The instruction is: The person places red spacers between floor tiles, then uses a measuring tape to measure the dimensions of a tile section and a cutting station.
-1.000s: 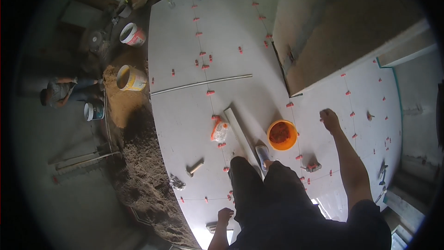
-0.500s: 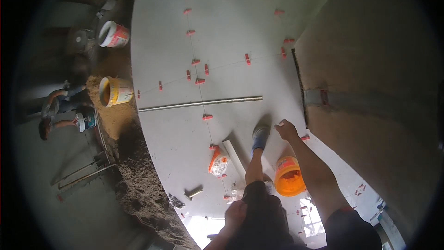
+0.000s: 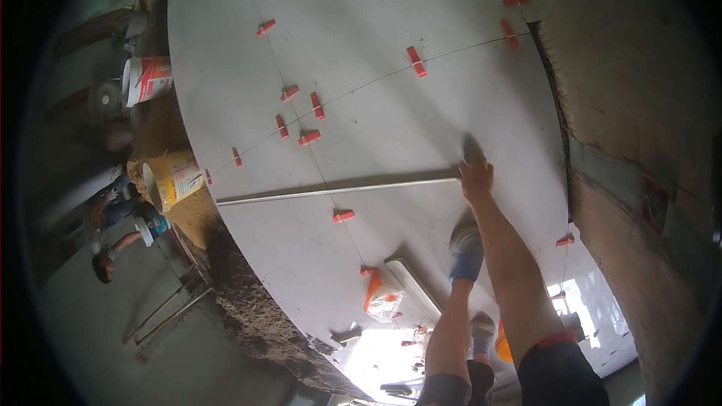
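Stretched forward over the light-grey tiles [image 3: 391,131], my right hand [image 3: 476,182] is closed at the right end of a long, thin metal straightedge [image 3: 353,189]. The straightedge runs left across a tile joint, and a shadow lies along its far side. My fingertips partly hide its end. My left hand is out of sight. Just below my right hand stands my foot in a grey shoe [image 3: 466,242]. Red tile-levelling wedges [image 3: 309,137] sit along the joints, several of them beyond the straightedge.
Nearer me lie a pale strip [image 3: 414,289], an orange-and-clear bag of wedges [image 3: 382,299] and a hammer [image 3: 347,335]. An orange bucket [image 3: 503,344] is partly behind my arm. Left are a yellow bucket [image 3: 174,178], a white-and-red bucket [image 3: 148,80], rough mortar [image 3: 259,316] and a co-worker [image 3: 105,229]. A wall [image 3: 632,90] rises right.
My right hand has reached forward and closed on the end of the straightedge, which now looks thinner. My left hand has left the view. I have leaned closer to the tiles.
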Action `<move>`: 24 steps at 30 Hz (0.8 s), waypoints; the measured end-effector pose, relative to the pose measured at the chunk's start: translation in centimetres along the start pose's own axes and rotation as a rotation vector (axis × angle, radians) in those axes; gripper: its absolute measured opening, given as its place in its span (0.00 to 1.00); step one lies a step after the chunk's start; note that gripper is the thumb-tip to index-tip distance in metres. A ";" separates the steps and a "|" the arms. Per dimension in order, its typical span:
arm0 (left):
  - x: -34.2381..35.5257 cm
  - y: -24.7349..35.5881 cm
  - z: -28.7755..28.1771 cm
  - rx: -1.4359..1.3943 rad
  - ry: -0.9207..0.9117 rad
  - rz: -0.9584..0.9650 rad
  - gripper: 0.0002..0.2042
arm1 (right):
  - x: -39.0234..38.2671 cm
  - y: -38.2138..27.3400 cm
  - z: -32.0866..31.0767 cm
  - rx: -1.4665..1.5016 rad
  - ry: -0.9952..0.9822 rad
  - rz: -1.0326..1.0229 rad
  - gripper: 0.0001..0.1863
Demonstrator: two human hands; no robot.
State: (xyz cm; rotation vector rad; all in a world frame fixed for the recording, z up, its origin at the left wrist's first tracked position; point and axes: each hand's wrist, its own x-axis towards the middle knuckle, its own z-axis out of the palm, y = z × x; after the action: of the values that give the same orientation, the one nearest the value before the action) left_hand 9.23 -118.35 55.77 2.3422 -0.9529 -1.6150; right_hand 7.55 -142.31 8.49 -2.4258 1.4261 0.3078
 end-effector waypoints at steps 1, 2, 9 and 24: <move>0.2 0.5 0.0 -0.007 -0.006 0.019 0.03 | -1.6 1.4 0.6 0.106 -0.117 0.064 0.16; -0.3 1.2 -0.3 -0.019 -0.007 0.013 0.03 | -4.0 1.9 0.2 0.211 -0.240 0.118 0.13; -3.8 1.8 -1.1 0.053 -0.190 -0.057 0.09 | -27.1 2.6 -21.9 1.160 -0.543 0.413 0.10; -14.6 17.8 1.6 0.762 -0.902 0.699 0.29 | -76.7 20.8 -62.7 1.340 -0.009 0.908 0.08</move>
State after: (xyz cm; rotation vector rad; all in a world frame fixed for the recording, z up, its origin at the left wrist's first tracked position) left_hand -2.91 -123.72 74.72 1.0715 -2.5418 -2.1534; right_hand -45.83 -112.88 89.22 -0.6776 1.7606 -0.3699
